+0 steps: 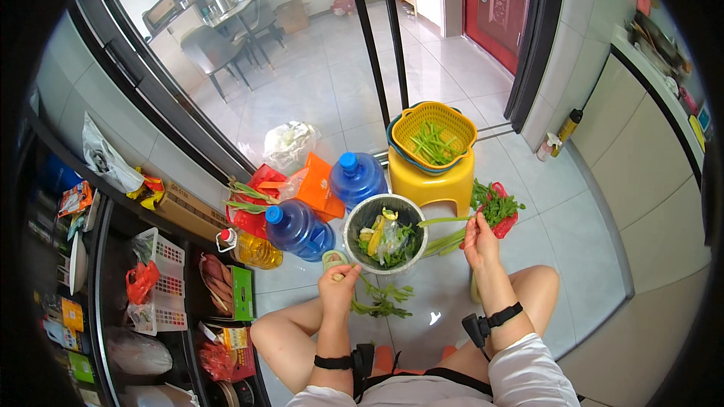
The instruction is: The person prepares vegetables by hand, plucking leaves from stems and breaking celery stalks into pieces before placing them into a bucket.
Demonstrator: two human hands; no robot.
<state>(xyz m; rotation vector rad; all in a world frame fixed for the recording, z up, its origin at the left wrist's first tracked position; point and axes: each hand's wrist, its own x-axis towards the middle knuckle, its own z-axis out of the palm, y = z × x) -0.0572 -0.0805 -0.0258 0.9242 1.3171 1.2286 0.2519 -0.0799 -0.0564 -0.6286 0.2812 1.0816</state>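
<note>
My left hand (337, 288) pinches the leafy top of a celery stem (384, 297), whose leaves hang over the floor tiles. In my right hand (482, 243) is a thin green celery stalk (445, 220), pointing left across the rim of a round waste bin (352, 216). Yellow peels (373, 242), green leaves and clear plastic lie in the bin. On the floor beyond my right hand, more celery (498, 206) rests on a red plastic bag (506, 227). A yellow colander (466, 124) with cut stalk pieces (434, 144) sits in a blue basin on a yellow stool (432, 187).
Left of the bin stand two blue water jugs (300, 232), an oil bottle (257, 250) and an orange bag (319, 186). A dark shelf (189, 271) lines my left side. Cabinets (650, 192) run along the right, with a spray bottle (547, 147) near them. A glass sliding door (367, 39) is ahead.
</note>
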